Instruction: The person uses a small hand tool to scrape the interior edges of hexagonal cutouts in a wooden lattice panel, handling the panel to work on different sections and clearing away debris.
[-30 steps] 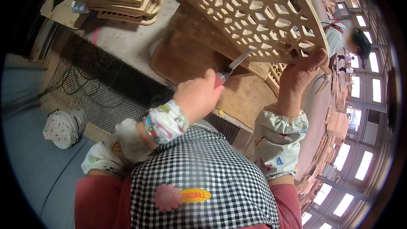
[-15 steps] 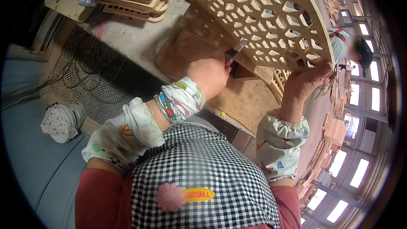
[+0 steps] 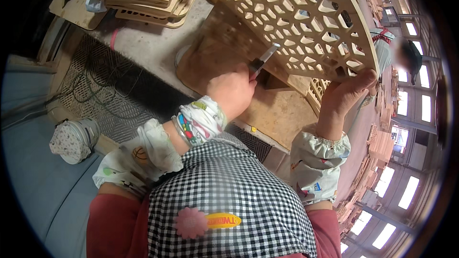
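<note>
Head view, and your left hand (image 3: 232, 90) has its fingers curled round a short-bladed tool (image 3: 264, 59), tip right by the pierced wooden panel (image 3: 294, 19); contact, I can't tell. The panel tilts up above the wooden work surface (image 3: 282, 113), your right hand (image 3: 340, 96) gripping its near corner, thumb showing, other fingers hidden. Danger here: should that single-corner grip give, the panel could swing and the blade skid, nicking wood or your right hand.

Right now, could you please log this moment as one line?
left hand: holding bladed tool; right hand: gripping perforated panel by corner; tool-panel contact: unclear
</note>
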A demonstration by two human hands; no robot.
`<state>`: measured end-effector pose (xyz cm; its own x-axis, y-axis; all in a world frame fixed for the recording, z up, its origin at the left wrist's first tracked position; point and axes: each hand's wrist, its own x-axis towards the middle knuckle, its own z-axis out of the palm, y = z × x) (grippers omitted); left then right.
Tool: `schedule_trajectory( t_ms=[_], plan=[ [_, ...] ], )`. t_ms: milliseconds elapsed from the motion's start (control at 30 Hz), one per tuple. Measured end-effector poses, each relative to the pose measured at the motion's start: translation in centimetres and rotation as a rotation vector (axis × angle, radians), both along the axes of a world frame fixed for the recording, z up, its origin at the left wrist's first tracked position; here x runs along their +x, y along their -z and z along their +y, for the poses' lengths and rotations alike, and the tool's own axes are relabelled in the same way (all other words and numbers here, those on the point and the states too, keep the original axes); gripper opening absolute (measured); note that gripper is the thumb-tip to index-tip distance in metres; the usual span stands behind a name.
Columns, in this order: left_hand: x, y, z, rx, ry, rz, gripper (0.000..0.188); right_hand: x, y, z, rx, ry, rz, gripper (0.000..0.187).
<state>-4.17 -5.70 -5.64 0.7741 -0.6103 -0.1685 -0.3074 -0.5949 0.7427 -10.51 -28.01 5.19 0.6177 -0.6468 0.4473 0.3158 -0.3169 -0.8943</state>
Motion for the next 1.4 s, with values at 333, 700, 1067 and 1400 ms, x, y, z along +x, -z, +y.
schedule_trajectory(
  t_ms=[333,700,1067,1400],
  plan=[
    [0.7,-1.0,5.6,0.006,0.133,0.245,0.046,-0.2,0.8,-2.4,-0.045,0.070,-0.053,0.087],
    [1.7,0.0,2.2,-0.340,0.089,0.682,0.050,0.2,0.2,-2.0,-0.059,-0.023,-0.019,0.089],
    [0.7,3.1,2.2,-0.295,0.102,0.287,0.050,0.2,0.0,-1.3,-0.044,0.014,-0.013,0.091],
    [-2.5,-1.8,3.7,-0.239,0.142,0.447,0.050,0.3,-0.1,-0.9,-0.041,-0.021,-0.030,0.092]
  ],
)
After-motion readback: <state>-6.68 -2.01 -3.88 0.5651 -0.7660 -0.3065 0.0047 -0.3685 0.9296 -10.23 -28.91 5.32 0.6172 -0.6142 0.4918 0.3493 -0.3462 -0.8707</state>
